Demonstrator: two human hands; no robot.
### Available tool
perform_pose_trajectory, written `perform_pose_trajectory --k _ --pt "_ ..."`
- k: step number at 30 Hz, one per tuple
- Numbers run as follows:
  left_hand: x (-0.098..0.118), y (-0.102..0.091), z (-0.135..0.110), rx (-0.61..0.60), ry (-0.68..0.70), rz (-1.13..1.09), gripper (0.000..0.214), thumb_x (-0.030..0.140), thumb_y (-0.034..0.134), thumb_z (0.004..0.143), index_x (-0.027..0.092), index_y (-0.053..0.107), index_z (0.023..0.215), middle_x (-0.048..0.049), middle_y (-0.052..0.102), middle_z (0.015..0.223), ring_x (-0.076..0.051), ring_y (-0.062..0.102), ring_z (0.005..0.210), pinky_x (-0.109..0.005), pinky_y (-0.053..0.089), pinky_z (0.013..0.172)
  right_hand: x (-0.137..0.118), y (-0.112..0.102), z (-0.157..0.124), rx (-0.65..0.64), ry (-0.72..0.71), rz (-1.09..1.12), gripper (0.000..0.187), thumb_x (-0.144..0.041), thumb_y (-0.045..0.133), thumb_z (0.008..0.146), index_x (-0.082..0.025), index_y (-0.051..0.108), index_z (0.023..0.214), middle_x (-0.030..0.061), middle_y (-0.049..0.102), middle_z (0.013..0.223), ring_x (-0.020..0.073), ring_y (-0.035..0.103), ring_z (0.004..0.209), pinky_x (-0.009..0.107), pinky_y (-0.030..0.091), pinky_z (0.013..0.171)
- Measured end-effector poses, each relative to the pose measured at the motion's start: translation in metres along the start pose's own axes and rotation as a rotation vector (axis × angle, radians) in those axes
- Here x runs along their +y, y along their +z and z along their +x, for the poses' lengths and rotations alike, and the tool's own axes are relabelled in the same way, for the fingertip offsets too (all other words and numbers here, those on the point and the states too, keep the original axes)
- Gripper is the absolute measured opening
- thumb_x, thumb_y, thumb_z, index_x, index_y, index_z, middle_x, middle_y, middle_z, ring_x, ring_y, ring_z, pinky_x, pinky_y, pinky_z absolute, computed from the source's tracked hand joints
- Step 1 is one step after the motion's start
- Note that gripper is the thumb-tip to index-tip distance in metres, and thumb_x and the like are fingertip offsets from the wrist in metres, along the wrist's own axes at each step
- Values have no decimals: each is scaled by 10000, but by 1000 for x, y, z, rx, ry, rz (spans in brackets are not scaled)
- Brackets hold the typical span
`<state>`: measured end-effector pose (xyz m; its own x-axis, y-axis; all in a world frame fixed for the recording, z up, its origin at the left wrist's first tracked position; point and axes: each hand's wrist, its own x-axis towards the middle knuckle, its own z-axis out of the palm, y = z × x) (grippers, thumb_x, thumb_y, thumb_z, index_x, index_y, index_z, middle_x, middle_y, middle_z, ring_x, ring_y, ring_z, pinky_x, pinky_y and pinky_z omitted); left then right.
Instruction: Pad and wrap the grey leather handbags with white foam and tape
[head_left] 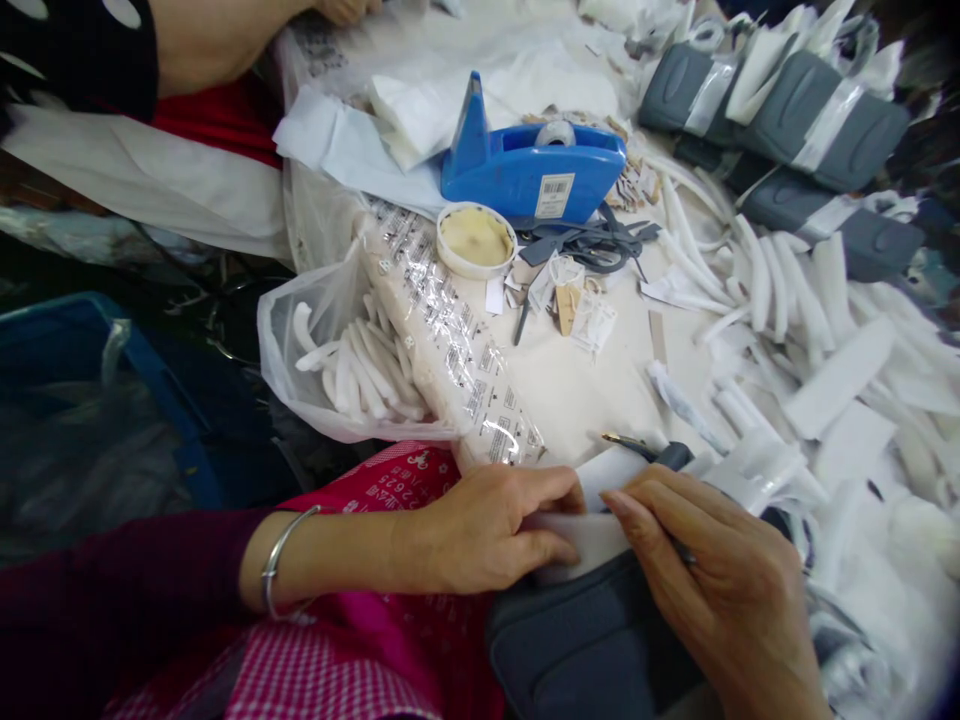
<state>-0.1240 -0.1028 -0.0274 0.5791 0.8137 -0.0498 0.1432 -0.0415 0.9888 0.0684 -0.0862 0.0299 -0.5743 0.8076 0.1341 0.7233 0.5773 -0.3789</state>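
My left hand (pixel 487 530) pinches the left end of a white strip (pixel 600 535) that lies across a dark grey padded piece (pixel 592 640) at the table's near edge. My right hand (pixel 720 580) presses its fingers down on the same white strip from the right, fingers together and curled. A silver bangle (pixel 281 560) circles my left wrist. A thin metal tip (pixel 626 441) pokes out just behind the strip.
A blue tape dispenser (pixel 532 165) and a round tub of yellow paste (pixel 475 238) stand mid-table. A plastic bag of white strips (pixel 352 365) hangs at the left edge. Loose white strips (pixel 795 300) and grey padded pieces (pixel 787 115) fill the right. Another person's arm (pixel 217 35) is at top left.
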Motion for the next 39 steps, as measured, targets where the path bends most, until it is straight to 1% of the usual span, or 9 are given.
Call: perform_pose_trajectory --k 4,9,13,17,21,27,30,35,39 --pt "-5 -2 -3 -69 15 -121 191 217 669 788 176 541 925 40 564 814 -93 499 709 -194 385 667 1 -2 -2 -36 -41 2 261 -179 545 908 -187 489 653 -16 437 608 115 407 569 288 299 587" --pt "-3 0 -7 -58 -6 -86 196 216 696 760 167 533 855 40 541 780 -98 498 723 -193 369 657 0 -3 -2 -51 -35 -28 280 -203 561 903 -197 470 638 -22 446 587 121 430 566 292 312 606" --pt "1 8 -8 2 -36 20 129 170 631 762 170 502 773 34 535 740 -107 500 706 -210 358 644 -5 -7 -2 -17 5 -38 137 -264 523 926 -205 567 810 6 576 687 146 531 628 290 359 627" --pt "0 17 1 40 -17 116 108 150 581 774 177 490 723 33 542 679 -112 501 646 -231 346 610 -13 -9 -3 72 15 -39 166 -258 425 959 -213 581 925 41 628 770 168 584 678 298 386 639" --pt "1 20 -1 46 24 184 13 176 541 840 186 532 841 -3 622 803 -159 575 768 -269 408 708 -12 -4 -2 -17 -37 -45 180 -227 496 928 -213 560 760 23 570 735 133 522 628 272 359 590" --pt "9 19 -34 124 28 33 281 336 505 925 182 471 1158 -67 618 1078 -181 572 984 -286 443 890 -2 0 -4 -88 -47 -58 234 -207 552 905 -198 505 677 -11 478 631 118 444 581 277 310 583" --pt "4 25 -39 113 113 -1 421 458 608 854 182 482 1146 -66 611 1038 -192 562 963 -299 435 912 -3 -2 -4 -73 -41 -71 274 -219 551 905 -198 473 644 -14 462 611 122 424 572 291 289 587" --pt "-6 29 -31 2 156 1 289 354 502 922 175 515 1149 -60 589 977 -179 548 960 -296 423 929 -7 -3 1 -123 -65 -55 274 -190 547 896 -199 470 634 -11 494 617 135 456 611 304 306 647" --pt "1 24 -30 -30 120 14 265 322 501 914 198 514 1148 -52 587 999 -180 546 953 -316 443 928 -9 2 3 -149 -64 -27 281 -138 501 904 -195 466 630 -23 495 599 124 464 592 301 317 670"
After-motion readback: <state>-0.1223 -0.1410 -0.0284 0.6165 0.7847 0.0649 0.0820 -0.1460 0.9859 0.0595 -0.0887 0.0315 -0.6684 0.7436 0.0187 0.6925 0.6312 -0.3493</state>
